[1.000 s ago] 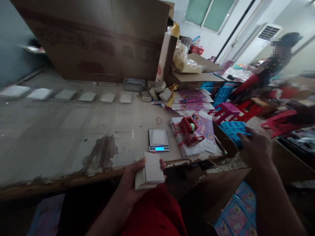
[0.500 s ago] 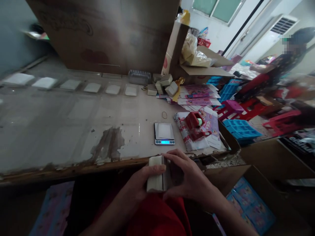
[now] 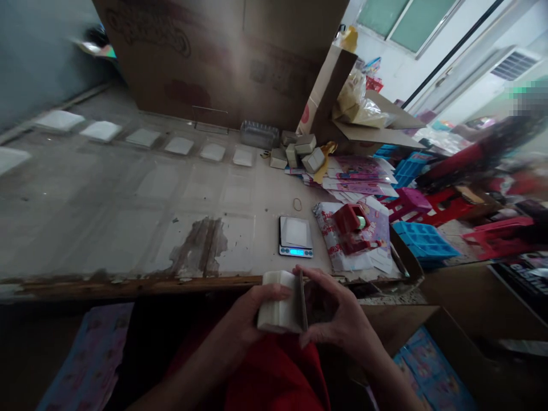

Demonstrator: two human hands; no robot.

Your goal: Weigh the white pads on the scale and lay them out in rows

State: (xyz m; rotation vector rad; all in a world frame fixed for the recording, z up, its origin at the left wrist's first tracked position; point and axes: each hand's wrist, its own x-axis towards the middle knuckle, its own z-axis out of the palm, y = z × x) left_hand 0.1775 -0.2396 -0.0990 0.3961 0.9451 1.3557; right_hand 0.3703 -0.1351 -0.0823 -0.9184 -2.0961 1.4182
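Observation:
Just off the table's front edge, my left hand [image 3: 250, 311] grips a thick stack of small white cards [image 3: 278, 302], its thumb across the top. At the stack's right side my right hand [image 3: 342, 311] holds a thin flat piece with a greyish face [image 3: 303, 299] by its far and near edges, fingers curved round it. Whether that piece touches the stack I cannot tell. Beyond the hands stands a small digital scale [image 3: 295, 252] with a lit blue display and a white sheet-like piece [image 3: 295, 232] on its pan.
A red tape dispenser [image 3: 351, 220] lies on printed packaging right of the scale. White stacks [image 3: 280, 158] are piled behind, near a clear plastic tray [image 3: 259, 135]. White pieces [image 3: 101, 131] line the table's back. Blue trays [image 3: 423, 240] and a blurred person [image 3: 483, 145] are at right.
The view has shifted, so the table things appear further right. The thin piece at the stack's right now stands more apart, and the stack shows wider between my hands.

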